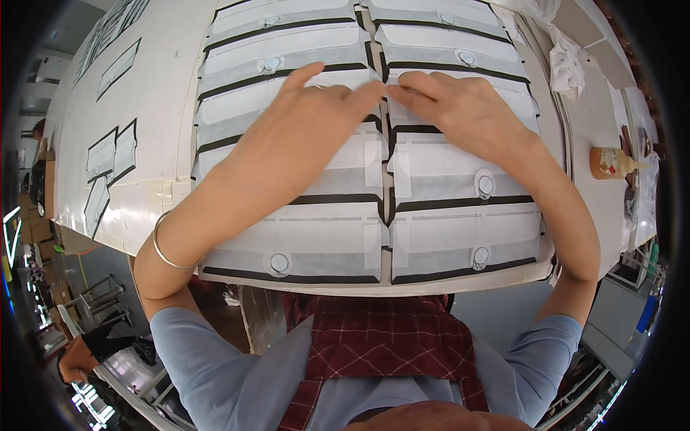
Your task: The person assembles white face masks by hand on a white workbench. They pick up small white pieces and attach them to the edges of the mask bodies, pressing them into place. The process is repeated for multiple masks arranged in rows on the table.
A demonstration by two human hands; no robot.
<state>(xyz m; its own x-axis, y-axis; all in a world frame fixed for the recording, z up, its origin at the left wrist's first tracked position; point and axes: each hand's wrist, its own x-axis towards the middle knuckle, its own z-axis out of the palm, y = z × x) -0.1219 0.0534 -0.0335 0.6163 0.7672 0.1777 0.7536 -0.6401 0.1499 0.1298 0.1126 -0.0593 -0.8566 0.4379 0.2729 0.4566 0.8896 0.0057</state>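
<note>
White flat pouch-like pieces [327, 226] with black edges and small round discs lie in two columns on the white table [162, 161]. Over the left column reaches my left hand [316, 111], its fingertips drawn together at the narrow gap between the columns. My right hand [463, 108] comes over the right column, with thumb and fingers pinched at the same gap. The two sets of fingertips almost meet there. Whatever they pinch is too small or hidden to make out. Clear strips [401, 172] lie along the inner ends of the nearer pieces.
A squat bottle of amber liquid [611, 163] with a pale nozzle lies at the right of the table. Crumpled white paper [568, 65] is farther back on that side. Several small black-edged pieces [102, 156] lie to the left. The table's near edge runs before my apron [392, 337].
</note>
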